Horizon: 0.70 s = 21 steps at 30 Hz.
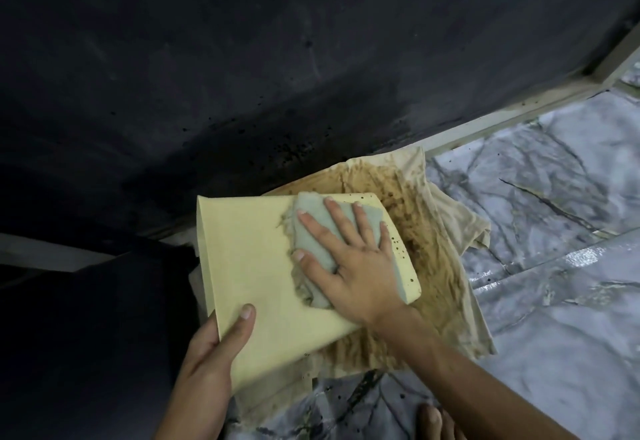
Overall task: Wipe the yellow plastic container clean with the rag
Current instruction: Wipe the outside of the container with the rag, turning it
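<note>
Right hand (349, 266) presses flat on the grey rag (311, 231); left hand (211, 353) grips the yellow plastic container (249, 266); dark specks remain along its right edge.

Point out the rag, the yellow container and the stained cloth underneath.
rag (308, 212): head view, its grey top edge.
yellow container (249, 252): head view, bare flat face.
stained cloth (433, 252): head view, brown-stained middle.

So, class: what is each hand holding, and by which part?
The left hand grips the yellow plastic container at its near left edge, thumb on top. The right hand presses the grey rag flat against the container's top face.
</note>
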### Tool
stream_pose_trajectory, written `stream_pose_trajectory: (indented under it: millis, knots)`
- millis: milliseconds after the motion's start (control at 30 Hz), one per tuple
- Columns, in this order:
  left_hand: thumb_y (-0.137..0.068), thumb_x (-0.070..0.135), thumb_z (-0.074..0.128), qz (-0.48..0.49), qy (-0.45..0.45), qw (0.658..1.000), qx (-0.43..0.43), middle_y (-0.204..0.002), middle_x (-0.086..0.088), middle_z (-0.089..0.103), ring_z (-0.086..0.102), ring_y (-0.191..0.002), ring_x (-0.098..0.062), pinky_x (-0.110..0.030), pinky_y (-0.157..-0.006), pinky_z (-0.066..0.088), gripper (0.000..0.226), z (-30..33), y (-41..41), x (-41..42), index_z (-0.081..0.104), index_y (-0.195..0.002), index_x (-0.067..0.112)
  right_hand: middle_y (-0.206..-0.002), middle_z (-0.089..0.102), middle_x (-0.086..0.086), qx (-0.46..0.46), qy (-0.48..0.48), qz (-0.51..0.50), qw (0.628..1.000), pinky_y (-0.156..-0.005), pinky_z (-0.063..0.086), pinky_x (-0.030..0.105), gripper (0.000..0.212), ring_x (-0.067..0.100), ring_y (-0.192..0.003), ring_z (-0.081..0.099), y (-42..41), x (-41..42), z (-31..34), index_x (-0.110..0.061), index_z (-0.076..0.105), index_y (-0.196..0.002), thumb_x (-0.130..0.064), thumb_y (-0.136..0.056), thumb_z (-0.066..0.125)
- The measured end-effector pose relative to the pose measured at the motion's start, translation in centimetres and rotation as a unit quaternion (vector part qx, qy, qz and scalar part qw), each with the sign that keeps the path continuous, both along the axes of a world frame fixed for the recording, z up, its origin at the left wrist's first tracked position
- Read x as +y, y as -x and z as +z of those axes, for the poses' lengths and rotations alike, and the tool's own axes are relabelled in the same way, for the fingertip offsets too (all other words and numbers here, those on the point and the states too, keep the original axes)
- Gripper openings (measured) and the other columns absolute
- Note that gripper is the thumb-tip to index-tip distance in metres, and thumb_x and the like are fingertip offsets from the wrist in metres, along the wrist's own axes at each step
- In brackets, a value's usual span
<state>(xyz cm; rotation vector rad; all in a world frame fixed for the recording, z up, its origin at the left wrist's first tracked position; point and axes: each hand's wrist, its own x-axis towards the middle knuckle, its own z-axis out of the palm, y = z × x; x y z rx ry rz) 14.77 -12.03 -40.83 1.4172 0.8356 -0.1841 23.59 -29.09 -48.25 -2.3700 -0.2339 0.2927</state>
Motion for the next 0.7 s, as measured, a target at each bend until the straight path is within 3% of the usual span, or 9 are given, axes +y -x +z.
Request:
stream_pose_trajectory:
  millis: [100,167,300,433,567,633,700]
  knots:
    - [-0.099,0.016,0.063,0.019,-0.006,1.0,0.007,-0.083,0.013,0.088,0.082,-0.072,-0.002,-0.032,-0.079,0.051,0.015,0.5,0.1,-0.6,0.077,-0.099,0.022,-0.168,0.006,-0.02,0.02,0.002,-0.049,0.999,-0.122,-0.003,0.056,0.063,0.019,-0.155,-0.005,-0.7,-1.9,-1.4,-0.065,0.009,-0.148,-0.08,-0.088,0.018]
    - [-0.102,0.015,0.062,0.032,-0.009,0.999,0.006,-0.078,0.014,0.087,0.08,-0.084,-0.012,-0.032,-0.08,0.052,0.017,0.2,0.4,-0.7,0.077,-0.098,0.022,-0.168,0.006,-0.019,0.032,0.01,-0.068,0.997,-0.123,-0.002,0.053,0.062,0.016,-0.155,-0.005,-0.9,-2.7,-2.2,-0.063,0.009,-0.149,-0.078,-0.09,0.02]
    - [-0.101,0.014,0.062,0.031,-0.026,0.999,0.004,-0.096,0.01,0.088,0.08,-0.087,-0.006,-0.031,-0.09,0.054,0.019,0.8,0.2,-1.3,0.079,-0.102,0.02,-0.169,0.004,-0.017,0.067,0.008,-0.154,0.986,-0.124,0.0,0.047,0.067,0.013,-0.155,-0.005,0.0,-3.3,-3.4,-0.056,0.008,-0.153,-0.077,-0.091,0.018]
    - [-0.101,0.013,0.061,0.025,-0.021,0.999,0.016,-0.096,0.009,0.088,0.083,-0.083,-0.005,-0.025,-0.078,0.065,0.019,0.8,-0.1,-1.1,0.078,-0.105,0.019,-0.169,0.002,-0.012,0.068,0.002,-0.219,0.973,-0.124,-0.002,0.047,0.069,0.014,-0.155,-0.008,2.7,-2.9,-3.7,-0.051,0.009,-0.155,-0.076,-0.091,0.01]
    - [-0.091,0.027,0.07,0.011,-0.034,0.999,0.038,-0.092,0.016,0.087,0.074,-0.101,-0.014,-0.038,-0.099,0.053,0.011,1.2,-0.3,-1.0,0.079,-0.096,0.025,-0.167,-0.007,-0.021,0.037,-0.028,-0.147,0.988,-0.122,-0.009,0.052,0.058,0.012,-0.152,-0.02,6.5,-1.3,-1.9,-0.061,0.002,-0.151,-0.07,-0.094,0.009]
    - [-0.089,0.031,0.074,0.02,-0.043,0.998,0.051,-0.078,0.017,0.086,0.073,-0.099,-0.016,-0.037,-0.095,0.052,0.008,1.4,0.0,-1.3,0.079,-0.09,0.025,-0.165,-0.012,-0.023,0.025,-0.021,-0.072,0.997,-0.121,-0.013,0.052,0.056,0.013,-0.151,-0.024,6.5,-0.2,-0.2,-0.063,-0.003,-0.149,-0.069,-0.095,0.007]
    - [-0.072,0.044,0.085,0.021,-0.046,0.997,0.064,-0.087,0.009,0.089,0.077,-0.104,-0.024,-0.041,-0.102,0.053,0.026,1.6,0.3,-1.5,0.085,-0.088,0.023,-0.165,-0.015,-0.022,0.005,-0.011,0.018,1.0,-0.12,-0.014,0.053,0.054,0.014,-0.15,-0.028,4.9,1.6,1.7,-0.062,-0.007,-0.149,-0.067,-0.097,0.008]
